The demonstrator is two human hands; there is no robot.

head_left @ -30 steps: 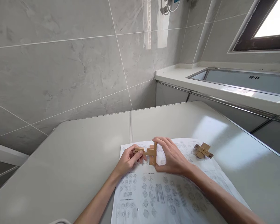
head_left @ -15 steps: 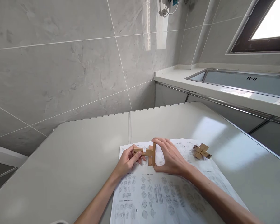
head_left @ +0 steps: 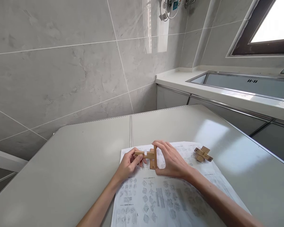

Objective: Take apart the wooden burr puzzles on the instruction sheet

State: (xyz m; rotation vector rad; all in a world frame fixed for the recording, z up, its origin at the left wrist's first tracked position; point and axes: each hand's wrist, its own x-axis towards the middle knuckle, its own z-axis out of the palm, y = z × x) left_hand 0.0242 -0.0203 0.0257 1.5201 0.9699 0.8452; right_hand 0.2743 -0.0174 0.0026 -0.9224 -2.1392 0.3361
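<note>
My left hand [head_left: 130,162] is closed on one end of a notched wooden puzzle piece [head_left: 146,155], which lies level and bears a dark letter near the thumb. Its other end meets a wooden bar [head_left: 155,157] that stands crosswise. My right hand [head_left: 171,159] pinches that bar at its two ends, forefinger at the far end and thumb at the near one. Beside the bar, another wooden piece [head_left: 152,164] shows partly behind the notched one. How the pieces interlock I cannot tell. All are above the printed sheet.
A large printed paper sheet [head_left: 156,195] with puzzle drawings lies on the pale table [head_left: 80,164]. On its right side sits a small cross of lettered wooden pieces [head_left: 203,154]. Beyond the table are a counter with a sink [head_left: 241,83] and a tiled wall [head_left: 80,75].
The notched piece in my left hand has turned slightly, and its notch looks different now. Both hands keep their grips. The whole view has shifted slightly.
</note>
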